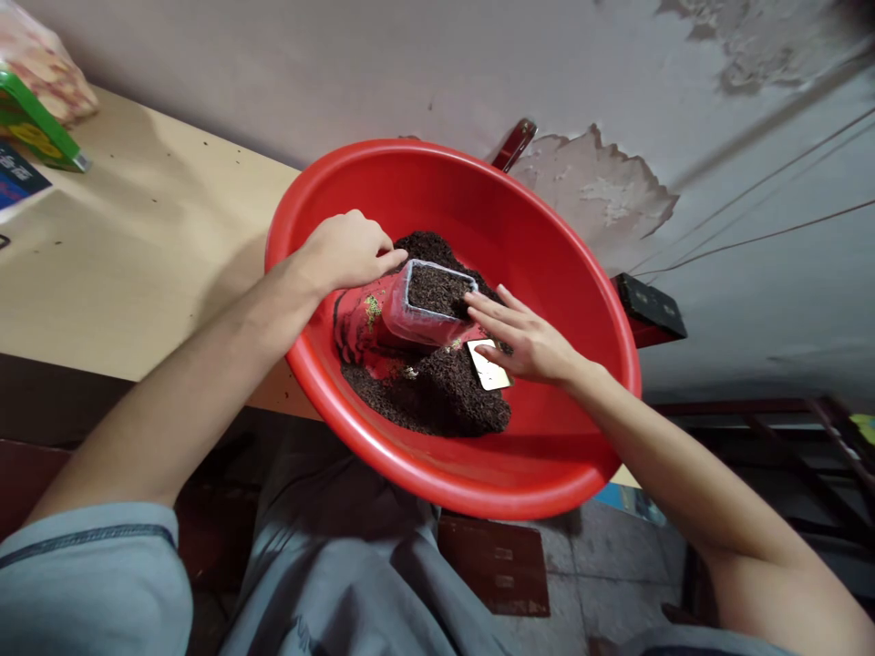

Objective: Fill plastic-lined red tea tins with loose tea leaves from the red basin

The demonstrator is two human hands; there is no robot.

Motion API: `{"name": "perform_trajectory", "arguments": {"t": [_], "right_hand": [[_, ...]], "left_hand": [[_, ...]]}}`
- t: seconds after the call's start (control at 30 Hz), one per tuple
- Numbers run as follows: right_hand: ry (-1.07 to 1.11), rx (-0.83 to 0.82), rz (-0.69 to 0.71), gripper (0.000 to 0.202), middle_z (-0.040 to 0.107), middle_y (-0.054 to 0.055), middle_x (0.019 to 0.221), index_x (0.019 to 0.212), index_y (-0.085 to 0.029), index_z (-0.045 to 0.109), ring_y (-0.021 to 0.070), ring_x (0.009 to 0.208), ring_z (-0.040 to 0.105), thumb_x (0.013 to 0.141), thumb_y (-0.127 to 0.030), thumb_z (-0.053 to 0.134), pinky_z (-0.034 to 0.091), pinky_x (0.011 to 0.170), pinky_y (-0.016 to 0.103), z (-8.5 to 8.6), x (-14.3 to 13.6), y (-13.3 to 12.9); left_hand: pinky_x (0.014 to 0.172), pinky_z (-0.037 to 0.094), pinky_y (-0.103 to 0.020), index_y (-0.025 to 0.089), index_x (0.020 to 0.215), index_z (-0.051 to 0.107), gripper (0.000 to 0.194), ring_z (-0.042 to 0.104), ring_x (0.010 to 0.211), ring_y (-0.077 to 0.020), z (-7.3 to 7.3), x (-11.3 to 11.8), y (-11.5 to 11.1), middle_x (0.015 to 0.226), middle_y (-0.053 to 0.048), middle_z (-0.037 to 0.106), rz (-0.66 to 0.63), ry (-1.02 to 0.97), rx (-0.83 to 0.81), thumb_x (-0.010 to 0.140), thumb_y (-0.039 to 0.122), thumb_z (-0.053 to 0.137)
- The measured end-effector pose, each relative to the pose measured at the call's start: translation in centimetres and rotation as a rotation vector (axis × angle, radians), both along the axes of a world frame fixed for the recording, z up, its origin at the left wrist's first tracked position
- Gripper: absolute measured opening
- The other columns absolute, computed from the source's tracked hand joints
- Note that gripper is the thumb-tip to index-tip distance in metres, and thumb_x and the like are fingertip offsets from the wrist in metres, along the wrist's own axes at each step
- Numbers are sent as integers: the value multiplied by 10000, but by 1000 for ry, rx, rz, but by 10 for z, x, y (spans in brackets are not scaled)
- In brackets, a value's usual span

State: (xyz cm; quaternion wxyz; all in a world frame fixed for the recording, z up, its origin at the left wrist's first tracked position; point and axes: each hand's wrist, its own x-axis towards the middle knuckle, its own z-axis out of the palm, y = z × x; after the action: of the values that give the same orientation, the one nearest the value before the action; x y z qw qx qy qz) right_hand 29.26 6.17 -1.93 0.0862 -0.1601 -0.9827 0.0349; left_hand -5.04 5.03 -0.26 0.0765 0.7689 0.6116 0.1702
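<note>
A clear rectangular plastic container (pixel 427 323) stands in a large red plastic tub (pixel 383 460), filled near its rim with dark brown granules (pixel 437 290) like loose tea. My left hand (pixel 352 251) is at the container's far left corner, fingers curled and partly hidden, thumb tip close to the rim. Whether it grips anything is hidden. My right hand (pixel 523 337) reaches in from the right with fingers stretched out, fingertips at the container's right edge. Under its thumb lies a small white rectangular piece (pixel 489 366) with a gold edge. Loose granules (pixel 465 392) are heaped around the container.
The tub rests on a pale tabletop (pixel 137 246) against a peeling wall (pixel 342 73). At the far left are a green box (pixel 41 123), a blue packet (pixel 20 178) and a clear bag (pixel 47 64). Dark boxes (pixel 649 310) sit by the wall at right.
</note>
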Motion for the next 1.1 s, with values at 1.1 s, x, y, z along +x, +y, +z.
{"name": "perform_trajectory", "arguments": {"t": [1.1], "right_hand": [[-231, -444, 42, 786, 442, 283, 1646, 1579, -48, 465, 332, 1471, 542, 830, -87, 701, 520, 1161, 403, -100, -143, -73]], "left_hand": [[980, 477, -385, 272, 1090, 842, 445, 700, 1098, -275, 9, -2, -4, 947, -62, 822, -2, 49, -57, 1046, 493, 458]]}}
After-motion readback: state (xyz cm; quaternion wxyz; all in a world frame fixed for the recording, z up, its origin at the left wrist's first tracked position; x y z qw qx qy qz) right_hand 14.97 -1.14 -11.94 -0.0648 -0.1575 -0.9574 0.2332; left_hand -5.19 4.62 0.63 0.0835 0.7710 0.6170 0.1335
